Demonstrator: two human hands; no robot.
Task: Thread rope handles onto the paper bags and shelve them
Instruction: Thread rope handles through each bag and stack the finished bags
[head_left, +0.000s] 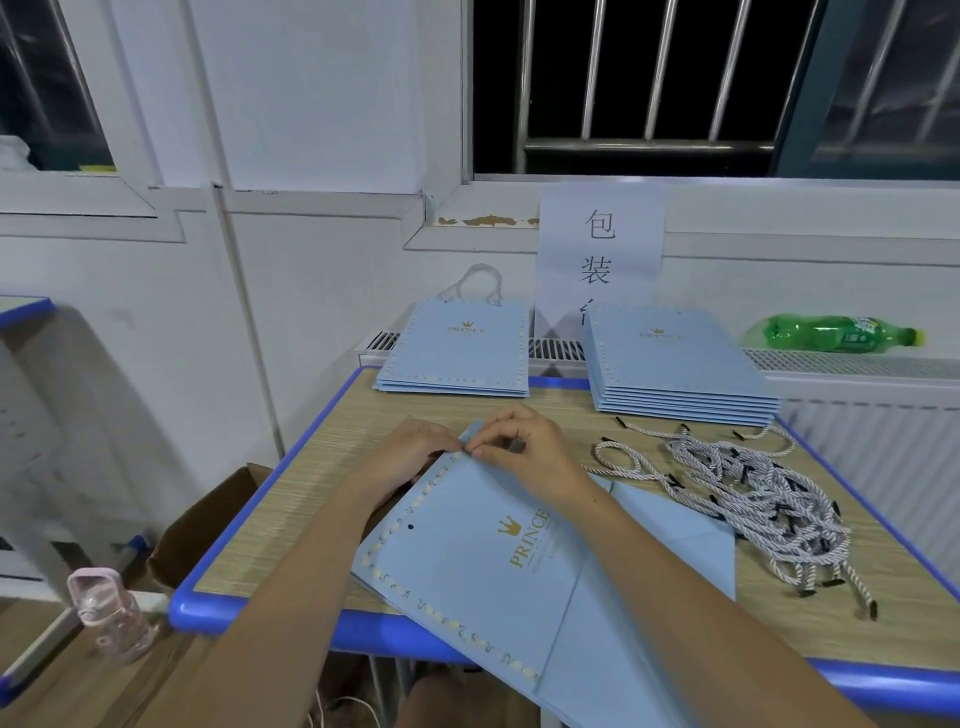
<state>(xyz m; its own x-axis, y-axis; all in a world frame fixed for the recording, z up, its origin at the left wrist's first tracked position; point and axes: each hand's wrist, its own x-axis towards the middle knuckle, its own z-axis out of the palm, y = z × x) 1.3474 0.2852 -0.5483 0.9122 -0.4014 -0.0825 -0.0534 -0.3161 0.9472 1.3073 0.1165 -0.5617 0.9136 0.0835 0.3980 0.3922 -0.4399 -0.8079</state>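
Note:
A flat light-blue paper bag (498, 566) with a gold crown and PRINCE print lies on the desk, turned sideways, its top edge to the left. My left hand (410, 452) and my right hand (524, 447) meet at the bag's far top corner. The right fingers pinch something small there at the edge; I cannot make out what it is. The left fingers curl at the same corner. A pile of white twisted rope handles (753, 493) with black tips lies to the right.
At the back of the blue-edged desk (249, 608) lie a stack of bags with rope handles (457, 348) and a thicker stack without (675, 364). A green bottle (836, 333) rests on the radiator ledge. An open cardboard box (208, 525) and a pink bottle (111, 613) sit lower left.

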